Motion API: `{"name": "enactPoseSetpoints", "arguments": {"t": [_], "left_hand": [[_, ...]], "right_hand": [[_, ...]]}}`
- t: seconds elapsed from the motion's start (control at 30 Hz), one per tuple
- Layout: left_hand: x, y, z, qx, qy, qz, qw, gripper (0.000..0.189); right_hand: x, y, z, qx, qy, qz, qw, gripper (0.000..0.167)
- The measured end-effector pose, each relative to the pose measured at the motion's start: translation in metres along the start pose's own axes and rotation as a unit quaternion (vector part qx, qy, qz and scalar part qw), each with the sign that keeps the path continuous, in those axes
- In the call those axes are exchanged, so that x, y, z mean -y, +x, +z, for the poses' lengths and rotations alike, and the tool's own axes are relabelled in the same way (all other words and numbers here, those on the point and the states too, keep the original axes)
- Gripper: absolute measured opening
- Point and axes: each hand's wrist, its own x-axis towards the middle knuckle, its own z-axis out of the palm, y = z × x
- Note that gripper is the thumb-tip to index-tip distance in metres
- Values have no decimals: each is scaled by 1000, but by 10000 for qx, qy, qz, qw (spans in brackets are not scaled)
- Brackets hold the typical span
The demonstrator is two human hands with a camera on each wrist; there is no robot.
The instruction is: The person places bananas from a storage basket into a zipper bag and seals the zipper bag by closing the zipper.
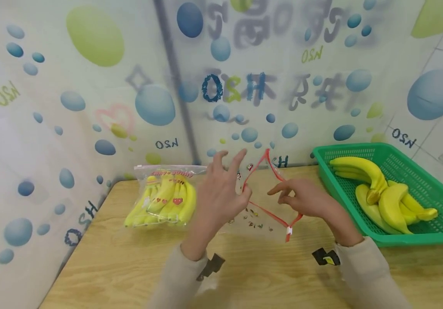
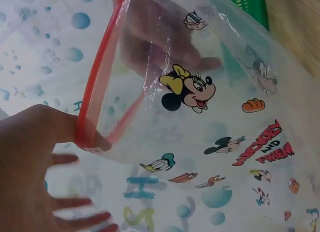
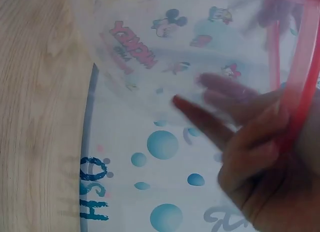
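Observation:
A clear zip bag with cartoon prints (image 1: 254, 223) stands with its mouth spread wide, edged by a red zip strip (image 2: 102, 57). At the mouth's left side, my left hand (image 1: 223, 186) touches the strip with its thumb, which shows through the plastic in the left wrist view; its other fingers are spread apart. My right hand (image 1: 308, 197) holds the strip's right side with curled fingers (image 3: 250, 157), while the index finger points out inside the bag. A white slider (image 1: 289, 231) sits at the strip's near corner. Nothing is visible inside the bag except fingers.
To the left lies another clear zip bag (image 1: 140, 171) filled with yellow bananas (image 1: 186, 201). A green basket (image 1: 360, 150) at the right holds more bananas (image 1: 393, 206). Behind the wooden table (image 1: 101, 257) hangs a bubble-print curtain (image 1: 128, 86).

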Motion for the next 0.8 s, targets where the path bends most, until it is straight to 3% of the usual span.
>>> {"name": "enactPoseSetpoints", "arguments": {"t": [0.07, 0.13, 0.2, 0.27, 0.33, 0.47, 0.57, 0.67, 0.8], "left_hand": [[7, 4, 3, -150, -190, 750, 9969, 67], [14, 8, 6, -244, -419, 1471, 9879, 56], [19, 9, 6, -125, -580, 1795, 9820, 40], [23, 8, 5, 205, -661, 1808, 9811, 23], [27, 4, 3, 662, -574, 1672, 9820, 19], [32, -6, 4, 1236, 79, 1663, 9783, 28], [34, -10, 11, 1099, 681, 1873, 9738, 43], [37, -12, 18, 749, 884, 2062, 9716, 33], [39, -11, 22, 404, 888, 2295, 9684, 10]], "right_hand": [[-1, -1, -2, -280, 210, -216, 9992, 27], [-2, -2, -4, -581, 357, -308, 9972, 28], [-4, -2, -6, -868, 333, -345, 9951, 28], [-7, -2, -7, -1128, 256, -424, 9924, 29], [-10, -3, -8, -1281, 176, -526, 9902, 29], [-14, -3, -8, -1321, 222, -954, 9864, 29], [-15, 0, -7, -1320, 209, -1405, 9810, 27], [-13, 1, -4, -1346, 68, -1609, 9777, 26], [-8, -2, -3, -1258, -408, -1070, 9854, 39]]}}
